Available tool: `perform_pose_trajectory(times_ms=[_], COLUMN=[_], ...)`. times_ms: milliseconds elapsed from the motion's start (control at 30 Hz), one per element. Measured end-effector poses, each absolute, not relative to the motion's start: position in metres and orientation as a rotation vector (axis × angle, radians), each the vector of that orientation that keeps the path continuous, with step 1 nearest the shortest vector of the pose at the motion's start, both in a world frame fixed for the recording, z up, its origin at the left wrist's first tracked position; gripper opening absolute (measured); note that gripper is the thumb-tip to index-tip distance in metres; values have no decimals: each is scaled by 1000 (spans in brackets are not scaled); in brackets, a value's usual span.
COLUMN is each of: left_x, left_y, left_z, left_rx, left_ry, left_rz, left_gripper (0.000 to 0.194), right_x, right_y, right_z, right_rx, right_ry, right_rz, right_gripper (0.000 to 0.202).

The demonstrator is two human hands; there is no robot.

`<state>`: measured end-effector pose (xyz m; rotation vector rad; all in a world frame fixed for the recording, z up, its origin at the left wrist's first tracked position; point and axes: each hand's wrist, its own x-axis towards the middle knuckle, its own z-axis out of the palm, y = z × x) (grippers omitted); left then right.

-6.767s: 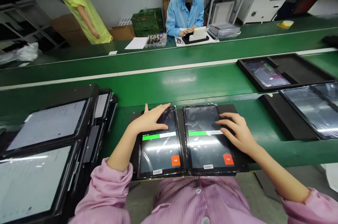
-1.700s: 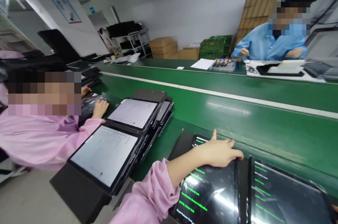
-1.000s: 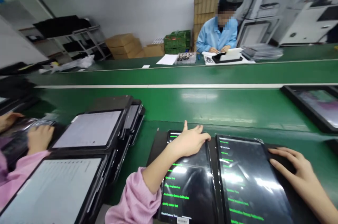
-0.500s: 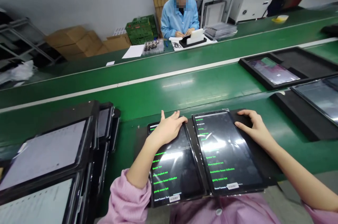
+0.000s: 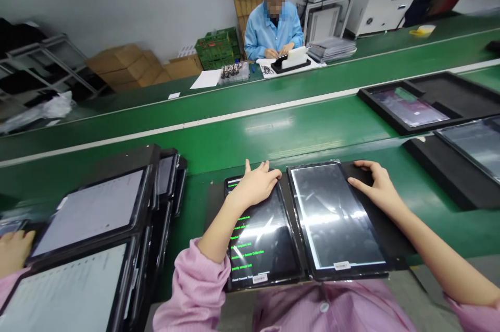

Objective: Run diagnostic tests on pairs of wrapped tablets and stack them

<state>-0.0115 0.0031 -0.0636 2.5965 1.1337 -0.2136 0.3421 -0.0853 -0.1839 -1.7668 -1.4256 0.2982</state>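
Two tablets lie side by side on a black tray (image 5: 394, 222) at the near table edge. The left tablet (image 5: 269, 248) shows green lines of test text. On the right tablet (image 5: 336, 217) is a dark screen with a bright white border at the left and bottom. My left hand (image 5: 255, 186) rests over the left tablet's upper part, fingers spread, hiding some of the text. My right hand (image 5: 371, 181) lies on the tray's far right corner beside the right tablet, thumb and fingers apart.
At left, stacked black trays (image 5: 133, 157) hold tablets, with another person's hand (image 5: 15, 251) beside them. More trays (image 5: 433, 170) with tablets stand at right. Across the green conveyor (image 5: 219, 139), a co-worker in blue (image 5: 273, 29) sits at a bench.
The right tablet's screen has switched from green text to a dark picture with a white border. A person's hand has appeared at far left. My hands have hardly moved; the view has shifted slightly.
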Motion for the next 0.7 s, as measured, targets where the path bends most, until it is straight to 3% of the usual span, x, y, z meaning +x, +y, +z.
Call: perform_pose_trajectory(times_ms=[200,367,500,600,700], left_x=[-10,-84,-154,-171,-165], left_y=[11,-23,-100,-143,-151], left_z=[-52,-37,-68,-108,-133], left_rx=[2497,2210,1784,1325,1100], left_ry=[1100,1426,1879,1923,1915], left_rz=[-212,36,456,768,946], left_gripper=[39,53,70,86,90], right_x=[341,367,397,396,371], right_y=[-82,-116,-185,-229,-243], right_z=[-171,-164,-179,-192,-188], right_rx=[-1758,-1775,-1928,-1973,-1875], right_ry=[-1422,-1228,-1138,-1003,-880], right_rz=[383,589,866,1177,1338], right_gripper=[57,64,59,62,70])
